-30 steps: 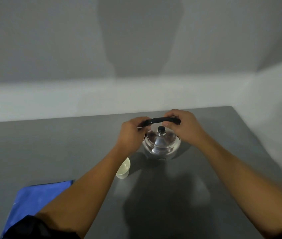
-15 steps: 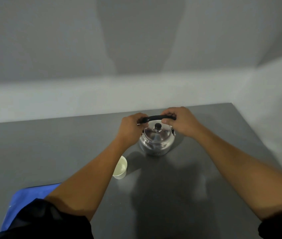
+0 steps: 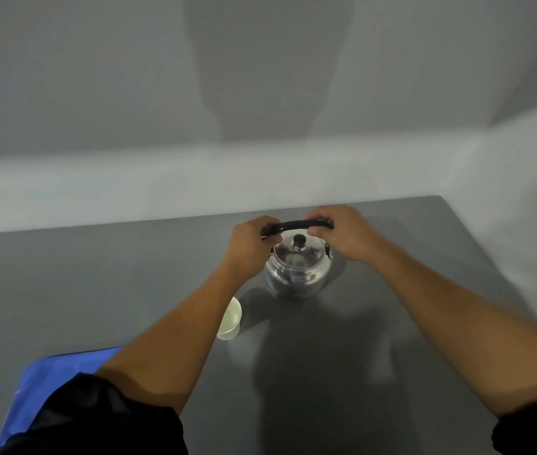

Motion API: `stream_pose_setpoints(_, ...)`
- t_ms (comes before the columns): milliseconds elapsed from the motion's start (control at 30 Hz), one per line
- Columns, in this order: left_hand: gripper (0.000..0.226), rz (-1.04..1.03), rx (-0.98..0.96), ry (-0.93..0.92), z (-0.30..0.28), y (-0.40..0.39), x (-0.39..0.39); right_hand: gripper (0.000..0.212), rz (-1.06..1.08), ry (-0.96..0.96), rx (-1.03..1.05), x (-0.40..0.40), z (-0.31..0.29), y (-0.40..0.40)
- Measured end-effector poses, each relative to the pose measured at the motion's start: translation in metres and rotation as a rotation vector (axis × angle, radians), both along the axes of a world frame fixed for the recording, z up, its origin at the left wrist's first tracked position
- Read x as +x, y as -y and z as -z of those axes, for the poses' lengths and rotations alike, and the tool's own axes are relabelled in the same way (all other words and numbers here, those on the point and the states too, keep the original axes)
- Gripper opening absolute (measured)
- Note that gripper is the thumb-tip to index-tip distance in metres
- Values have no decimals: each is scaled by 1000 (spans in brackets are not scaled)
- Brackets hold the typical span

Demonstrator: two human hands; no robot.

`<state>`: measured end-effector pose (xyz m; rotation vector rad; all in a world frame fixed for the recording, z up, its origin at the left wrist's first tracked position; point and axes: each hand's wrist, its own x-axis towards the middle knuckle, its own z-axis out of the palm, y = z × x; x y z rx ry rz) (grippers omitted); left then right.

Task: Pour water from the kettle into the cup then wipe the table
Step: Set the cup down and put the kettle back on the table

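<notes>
A shiny steel kettle with a black lid knob and a black arched handle stands upright on the grey table, toward the far side. My left hand grips the handle's left end and my right hand grips its right end. A small white cup stands upright near the kettle's front left, partly hidden by my left forearm. A blue cloth lies at the table's near left, partly covered by my left sleeve.
A pale wall runs along the table's far edge and another along its right edge, meeting at the far right corner. My shadow falls on the table in front of the kettle.
Both hands keep hold of the kettle's handle. The kettle and hands have shifted slightly away from me in the view; the cup and cloth sit as before.
</notes>
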<state>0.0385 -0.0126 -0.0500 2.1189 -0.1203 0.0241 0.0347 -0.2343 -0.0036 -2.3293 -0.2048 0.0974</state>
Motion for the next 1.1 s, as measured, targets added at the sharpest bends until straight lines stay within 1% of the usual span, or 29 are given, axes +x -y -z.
stream_pose_setpoints(100,31,6,-1,-11,-2,-3,-2,21,-3,3,-21,-1,-1,0)
stream_pose_setpoints(200,38,22,-43,-27,-10,-10,-9,31,13,-1,-33,-4,-9,-3)
stream_pose_setpoints(267,36,26,-78,-8,-16,-20,-18,36,7,35,-39,-10,-18,-9)
stream_pose_setpoints(367,29,13,-77,70,-24,-47,-40,34,-7,99,-13,-27,-33,-28)
stream_pose_setpoints(500,25,11,-111,64,-28,-113,-78,29,-21,157,132,-70,-37,-73)
stream_pose_setpoints(600,22,-61,-97,70,-23,-166,-111,27,-52,151,252,-104,-27,-120)
stream_pose_setpoints(700,22,-145,-131,45,-12,-206,-142,25,-63,43,368,-130,-10,-169)
stream_pose_setpoints(833,24,-226,-173,-11,4,-253,-183,20,-55,-61,392,-157,16,-229)
stream_pose_setpoints(967,24,-259,-96,-69,19,-289,-218,20,-36,-220,446,-175,41,-278)
stream_pose_setpoints(1100,23,-276,16,-132,34,-323,-245,26,64,-390,398,-191,73,-317)
